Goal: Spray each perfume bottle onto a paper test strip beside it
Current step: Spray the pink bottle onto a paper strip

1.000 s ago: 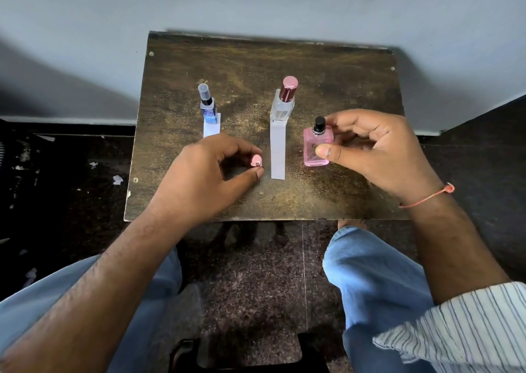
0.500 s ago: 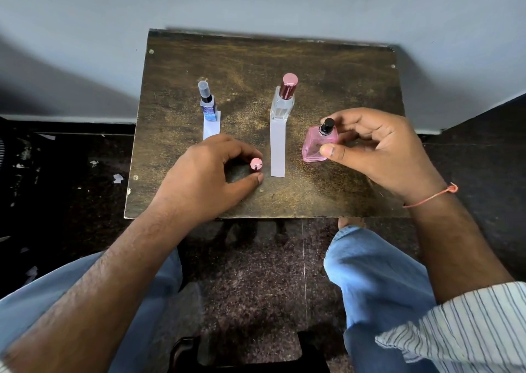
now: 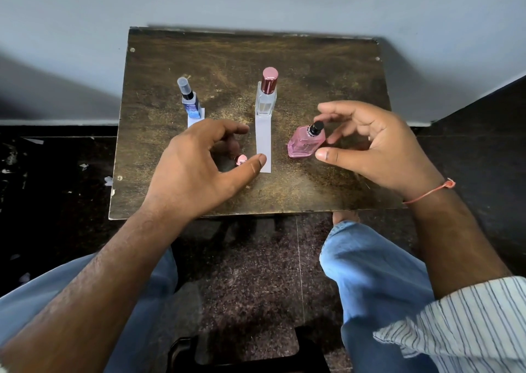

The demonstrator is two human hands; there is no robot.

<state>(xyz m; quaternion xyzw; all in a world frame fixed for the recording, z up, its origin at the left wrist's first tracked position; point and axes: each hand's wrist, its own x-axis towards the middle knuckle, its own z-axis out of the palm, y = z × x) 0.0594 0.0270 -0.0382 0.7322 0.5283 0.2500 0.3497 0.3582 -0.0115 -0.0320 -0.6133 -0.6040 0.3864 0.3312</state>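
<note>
The pink bottle (image 3: 306, 142) sat tilted toward ten o'clock on the wooden table (image 3: 327, 68), its black nozzle (image 3: 316, 127) bare and raised. The right hand (image 3: 378, 147) cupped around it from three o'clock, fingers curled and spread; whether thumb or fingertips actually touched the glass could not be told, so the grasp looked loose at best. That lean probably served to aim the nozzle at the long paper strip (image 3: 263, 142) lying just beside it at nine o'clock.

The left hand (image 3: 199, 167) rested at eight o'clock of that strip, fingers arched apart over the small pink cap (image 3: 241, 159), the thumb tip touching the strip's near end. It seemed placed so to park the cap out of the way and pin the paper against a spray.

At twelve o'clock of the strip stood the clear bottle (image 3: 266, 96), upright and capped in rose metal. Farther toward ten o'clock the blue bottle (image 3: 190, 102) stood on its own short strip (image 3: 196, 117), also capped. Both looked untouched, so the job seemed barely begun.
</note>
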